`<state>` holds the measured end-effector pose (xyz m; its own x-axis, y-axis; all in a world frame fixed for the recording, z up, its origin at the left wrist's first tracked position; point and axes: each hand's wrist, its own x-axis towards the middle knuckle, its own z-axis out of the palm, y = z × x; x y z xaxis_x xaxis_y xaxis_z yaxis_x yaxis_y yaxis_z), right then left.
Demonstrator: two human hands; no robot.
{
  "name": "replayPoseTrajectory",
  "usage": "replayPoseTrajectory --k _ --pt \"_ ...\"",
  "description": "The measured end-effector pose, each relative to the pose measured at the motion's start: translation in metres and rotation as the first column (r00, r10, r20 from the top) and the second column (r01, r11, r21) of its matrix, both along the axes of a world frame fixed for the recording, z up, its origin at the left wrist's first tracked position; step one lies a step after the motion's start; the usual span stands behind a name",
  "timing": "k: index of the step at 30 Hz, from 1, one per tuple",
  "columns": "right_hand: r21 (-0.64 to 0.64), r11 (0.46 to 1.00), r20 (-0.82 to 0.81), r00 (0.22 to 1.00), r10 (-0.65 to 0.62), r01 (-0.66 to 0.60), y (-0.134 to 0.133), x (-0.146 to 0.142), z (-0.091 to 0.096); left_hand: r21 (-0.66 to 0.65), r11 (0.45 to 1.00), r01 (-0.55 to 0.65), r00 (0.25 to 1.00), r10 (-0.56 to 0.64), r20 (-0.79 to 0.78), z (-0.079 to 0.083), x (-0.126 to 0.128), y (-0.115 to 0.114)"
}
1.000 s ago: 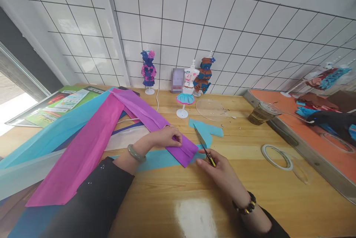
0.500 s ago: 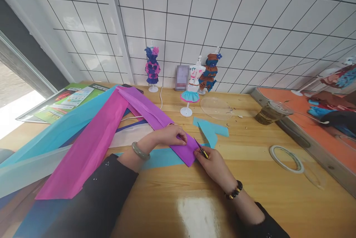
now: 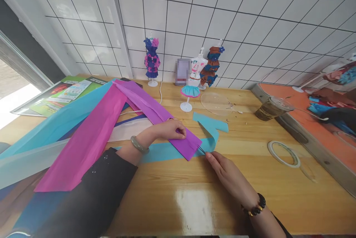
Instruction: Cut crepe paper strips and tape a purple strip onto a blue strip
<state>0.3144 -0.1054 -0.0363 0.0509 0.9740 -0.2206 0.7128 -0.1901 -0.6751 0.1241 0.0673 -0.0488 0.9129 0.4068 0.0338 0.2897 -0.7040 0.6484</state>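
Note:
My left hand (image 3: 168, 129) presses down on a folded purple paper strip (image 3: 155, 113), fingers pinched on its fold near the cut end. My right hand (image 3: 226, 173) is closed on small scissors (image 3: 200, 149), whose thin blades touch the strip's end edge. A light blue paper strip (image 3: 164, 152) lies under the purple one on the wooden table (image 3: 194, 201). A cut light blue piece (image 3: 211, 126) rests just beyond the scissors.
Long magenta (image 3: 89, 137) and cyan (image 3: 52, 126) paper sheets spread to the left over booklets (image 3: 66, 93). Three small dress mannequins (image 3: 191, 78) stand by the tiled wall. A clear lid (image 3: 215, 103), a cup of drink (image 3: 271, 108), a tape ring (image 3: 283, 154) and an orange tray (image 3: 311, 119) lie to the right.
My right hand brought the scissors from the blue piece to the purple strip's end, and their blades now show less. My left hand stayed on the strip.

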Motion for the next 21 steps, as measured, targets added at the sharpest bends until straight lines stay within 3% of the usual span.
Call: replayPoseTrajectory --k 8,14,21 --pt "-0.060 0.996 -0.025 0.998 0.060 -0.061 0.002 -0.007 0.002 0.013 1.000 0.027 1.000 -0.027 0.010 0.002 0.000 0.001" --pt "-0.072 0.995 0.058 0.996 0.067 -0.063 0.007 -0.012 0.003 -0.020 1.000 0.008 1.000 -0.009 -0.008 0.007 0.000 -0.002" --pt "-0.068 0.996 0.048 0.997 0.067 -0.063 0.015 -0.015 0.002 -0.045 0.999 0.007 1.000 -0.006 0.024 -0.001 0.000 0.000"
